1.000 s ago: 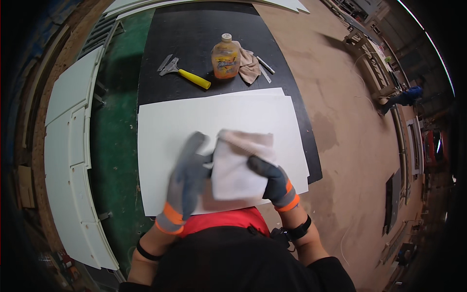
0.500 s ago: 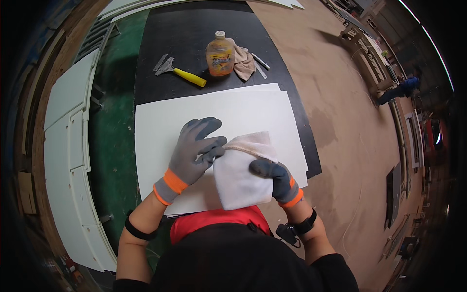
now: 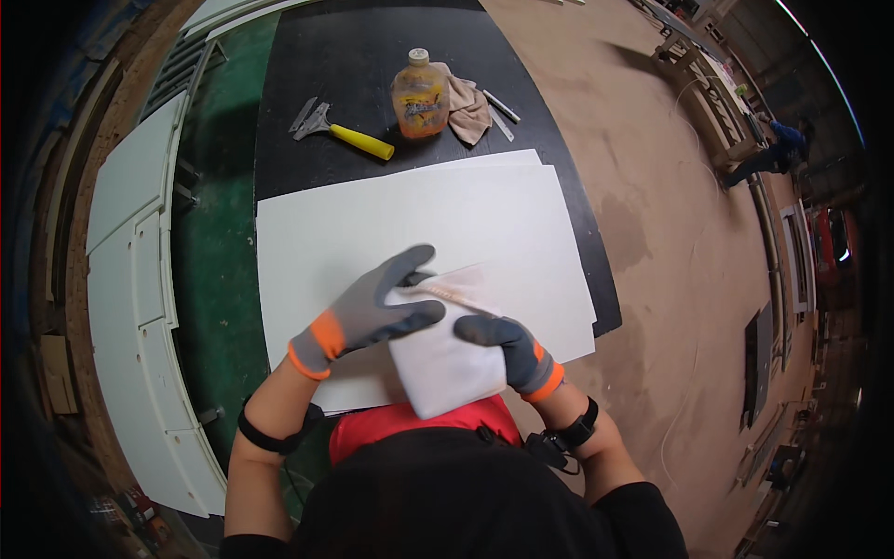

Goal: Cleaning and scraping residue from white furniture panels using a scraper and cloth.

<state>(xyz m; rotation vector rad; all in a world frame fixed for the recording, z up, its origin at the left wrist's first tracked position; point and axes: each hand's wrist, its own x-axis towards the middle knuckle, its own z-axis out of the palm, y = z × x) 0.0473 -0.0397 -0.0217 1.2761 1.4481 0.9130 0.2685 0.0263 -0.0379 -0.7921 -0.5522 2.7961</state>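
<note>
A folded white cloth (image 3: 447, 368) with a pale brown stitched edge hangs over the near side of the white panels (image 3: 400, 214). My right hand (image 3: 521, 352), in a grey glove with an orange cuff, is closed on its right side, thumb on top. My left hand (image 3: 372, 303), gloved alike, sits at the cloth's upper left edge with thumb and fingers spread apart. The left fingertips partly overlap the cloth. Motion blurs the cloth slightly, and the right fingers under it are hidden.
Beyond the panels, a yellow-handled scraper (image 3: 361, 142), a bottle of orange liquid (image 3: 420, 98), a brown rag (image 3: 467, 114) and a thin ruler (image 3: 501, 127) lie or stand on the black table (image 3: 335, 56). More white boards (image 3: 121, 279) stand left. A person (image 3: 778, 154) is far right.
The cloth and my right hand have shifted a little left and nearer to me. My left hand has turned, its thumb and fingers now spread wider at the cloth's edge.
</note>
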